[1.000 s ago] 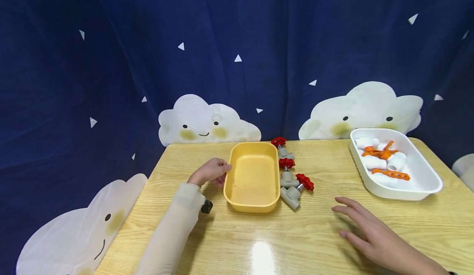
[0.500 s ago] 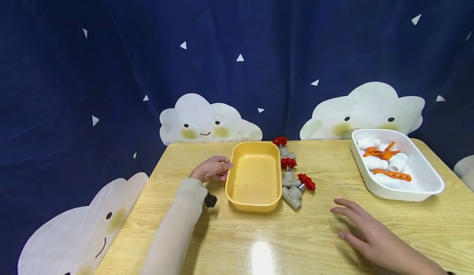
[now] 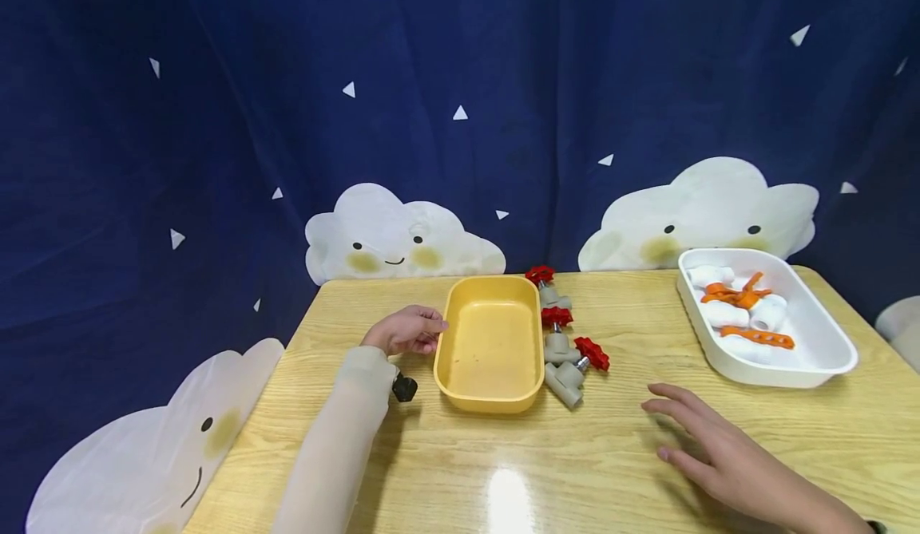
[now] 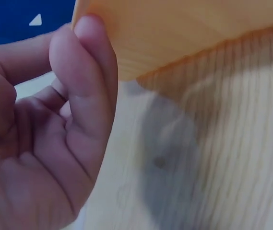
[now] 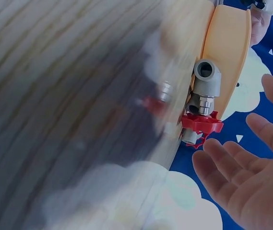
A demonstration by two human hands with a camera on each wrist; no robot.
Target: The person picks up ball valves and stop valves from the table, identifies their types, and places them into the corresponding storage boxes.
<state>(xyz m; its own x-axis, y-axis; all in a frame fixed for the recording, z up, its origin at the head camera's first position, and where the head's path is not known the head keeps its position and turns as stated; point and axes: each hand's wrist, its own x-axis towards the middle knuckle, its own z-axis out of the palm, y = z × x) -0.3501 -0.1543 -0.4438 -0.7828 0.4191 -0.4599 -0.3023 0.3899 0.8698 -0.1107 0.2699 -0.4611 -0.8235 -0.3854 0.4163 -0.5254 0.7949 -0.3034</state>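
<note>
My left hand (image 3: 408, 330) pinches the left rim of a yellow plastic tray (image 3: 491, 350) that has nothing in it. In the left wrist view the fingers (image 4: 86, 81) are bent at the edge of the tray wall (image 4: 174, 38). Along the tray's right side lie 3 grey pipe valves with red handwheels, the nearest valve (image 3: 565, 382) angled toward me, the middle valve (image 3: 558, 346) and the far valve (image 3: 552, 296) behind it. My right hand (image 3: 726, 454) hovers over the table to the right of the valves, fingers spread and holding nothing.
A white tray (image 3: 819, 350) stands at the back right, holding several white pipe fittings (image 3: 726, 314) and orange perforated pieces (image 3: 758, 338). The wooden table (image 3: 575, 470) ends at a dark blue curtain (image 3: 460, 55) printed with clouds.
The view shifts slightly with the head. The left wrist turns a little, its hand staying at the yellow tray's rim. The trays, valves and right hand keep their places.
</note>
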